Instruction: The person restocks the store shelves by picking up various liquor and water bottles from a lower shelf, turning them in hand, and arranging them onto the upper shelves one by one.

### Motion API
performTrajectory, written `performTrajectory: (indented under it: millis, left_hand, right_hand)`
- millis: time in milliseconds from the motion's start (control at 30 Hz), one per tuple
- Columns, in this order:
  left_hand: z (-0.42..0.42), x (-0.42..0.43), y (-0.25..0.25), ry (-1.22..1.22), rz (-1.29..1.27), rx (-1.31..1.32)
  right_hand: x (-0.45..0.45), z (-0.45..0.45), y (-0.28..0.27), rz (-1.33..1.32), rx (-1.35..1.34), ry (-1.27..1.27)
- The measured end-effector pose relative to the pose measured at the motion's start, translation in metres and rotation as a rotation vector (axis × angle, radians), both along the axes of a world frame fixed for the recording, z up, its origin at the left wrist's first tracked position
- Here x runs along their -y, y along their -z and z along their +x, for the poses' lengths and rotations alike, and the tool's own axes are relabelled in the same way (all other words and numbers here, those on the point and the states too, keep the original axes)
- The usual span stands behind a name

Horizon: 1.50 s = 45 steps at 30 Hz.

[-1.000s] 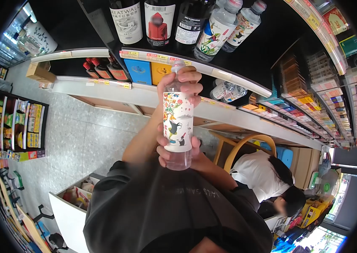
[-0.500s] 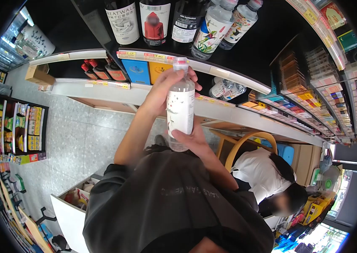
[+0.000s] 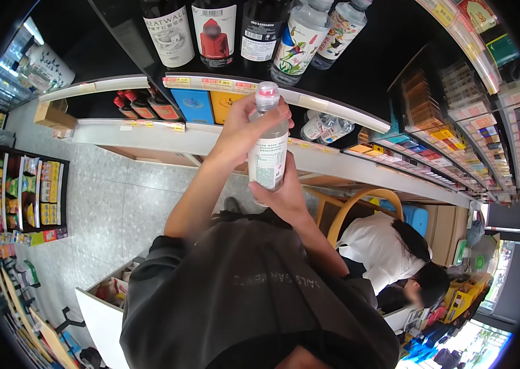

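A clear bottle (image 3: 267, 161) with a white label and a clear cap over a pink top is held upright before my chest. My left hand (image 3: 241, 132) wraps round its upper part, just below the cap. Around the lower end is my right hand (image 3: 283, 195), its fingers partly hidden behind the bottle. Small green print and a barcode show on the label side facing me. Beyond it, two similar bottles (image 3: 300, 46) stand on the upper shelf beside dark wine bottles (image 3: 214, 34).
A white shelf edge (image 3: 333, 114) runs just behind the bottle. Blue and yellow boxes (image 3: 192, 106) sit below it. At the right, a person in white (image 3: 380, 249) bends beside a wooden chair (image 3: 333, 227). An open drawer (image 3: 103, 320) is at lower left, with snack shelves (image 3: 20, 187) farther left.
The bottle has turned in my hands, from the illustrated label side to the printed text side. My left hand has moved round its neck, and the bottle's base has risen toward the shelf.
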<state>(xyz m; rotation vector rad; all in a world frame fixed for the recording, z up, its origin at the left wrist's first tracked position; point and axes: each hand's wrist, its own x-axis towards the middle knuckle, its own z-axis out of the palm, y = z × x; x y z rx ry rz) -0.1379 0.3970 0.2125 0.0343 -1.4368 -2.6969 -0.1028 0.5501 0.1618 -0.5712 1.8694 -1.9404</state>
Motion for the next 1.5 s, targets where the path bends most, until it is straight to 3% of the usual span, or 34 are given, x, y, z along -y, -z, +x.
performTrajectory:
  millis: [233,333,367,467,533,567,667,733,767,800,833,933,1133,1500]
  left_hand:
    - [-0.001,-0.007,-0.004,-0.006,-0.053,-0.044]
    - [0.010,-0.016,-0.027,-0.013,-0.583,-0.534]
    - [0.013,-0.021,-0.043,0.022,-0.685,-0.705]
    - [0.013,-0.037,-0.071,0.053,-0.779,-1.103]
    - [0.014,-0.048,-0.072,-0.106,-0.880,-1.207]
    - [0.015,-0.048,-0.071,-0.117,-0.880,-1.213]
    - [0.022,-0.052,-0.055,-0.320,-0.872,-1.135]
    - [0.037,-0.062,-0.026,-0.541,-0.713,-0.869]
    - [0.042,-0.063,-0.015,-0.543,-0.715,-0.876]
    - [0.048,-0.063,-0.004,-0.370,-0.750,-0.839]
    - [0.054,-0.062,0.006,-0.198,-0.782,-0.798]
    - [0.070,-0.066,0.033,-0.075,-0.722,-0.625]
    - [0.091,-0.063,0.070,0.000,-0.633,-0.398]
    - [0.103,-0.059,0.096,0.148,-0.606,-0.353]
  right_hand:
    - [-0.007,-0.011,-0.004,0.008,-0.037,-0.047]
    - [-0.025,-0.026,-0.019,0.023,-0.057,-0.078]
    - [-0.032,-0.028,-0.035,0.102,-0.222,-0.055]
    - [-0.033,-0.047,-0.032,-0.051,-0.273,0.075]
    - [-0.032,-0.060,-0.028,-0.199,-0.301,0.195]
    - [-0.032,-0.065,-0.030,-0.274,-0.310,0.254]
    - [-0.033,-0.091,-0.066,-0.205,-0.801,0.307]
    - [-0.043,-0.110,-0.074,-0.061,-0.873,0.437]
    - [-0.043,-0.115,-0.081,-0.125,-0.662,0.430]
    - [-0.043,-0.119,-0.088,-0.183,-0.451,0.417]
    - [-0.045,-0.130,-0.089,-0.165,-0.431,0.415]
    - [-0.048,-0.168,-0.082,-0.151,-0.394,0.385]
    - [-0.029,-0.187,-0.078,-0.036,-0.427,0.402]
    - [-0.008,-0.197,-0.061,0.216,-0.591,0.396]
